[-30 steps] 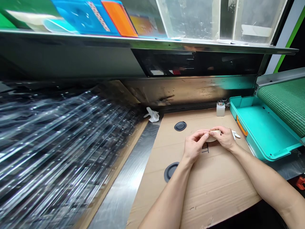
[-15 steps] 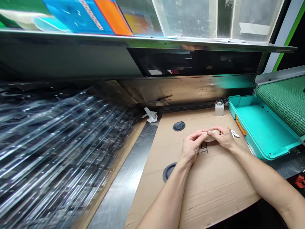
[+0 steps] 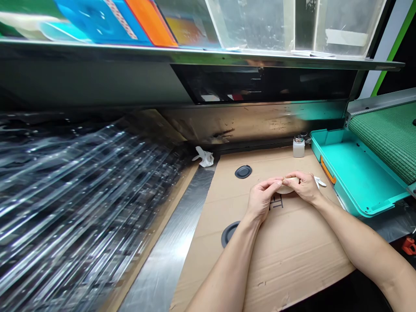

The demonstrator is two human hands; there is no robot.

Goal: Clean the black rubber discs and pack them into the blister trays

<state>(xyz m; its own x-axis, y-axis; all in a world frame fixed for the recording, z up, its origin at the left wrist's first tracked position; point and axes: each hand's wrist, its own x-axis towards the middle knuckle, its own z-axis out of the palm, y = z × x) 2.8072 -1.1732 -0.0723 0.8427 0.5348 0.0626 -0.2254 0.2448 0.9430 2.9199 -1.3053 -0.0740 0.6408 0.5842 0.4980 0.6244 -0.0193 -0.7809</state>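
Observation:
My left hand (image 3: 261, 197) and my right hand (image 3: 302, 186) meet over the cardboard sheet (image 3: 292, 247), thumbs and fingers pinched close together. Between them is a cream-coloured round piece (image 3: 286, 189), with its lower curved edge showing. My fingers cover much of it, so its exact kind is unclear. Both hands are closed on it. Just right of my right hand lies a small white object (image 3: 320, 181), partly hidden. Two dark grey round parts rest on the cardboard: an upper disc (image 3: 243, 172) left of my hands, and a lower disc (image 3: 229, 234) partly behind my left forearm.
A white bottle with a metal top (image 3: 298, 146) stands at the cardboard's back edge. To the right are a turquoise tray (image 3: 367, 208) and a green mesh conveyor belt (image 3: 386, 134). Crumpled white tissue (image 3: 204, 156) lies at the left, beside stacked clear plastic (image 3: 97, 195). A metal shelf (image 3: 224, 58) overhangs.
The view has shifted very slightly. Both hands keep nearly the same place and grip on the cream piece, and the discs stay put.

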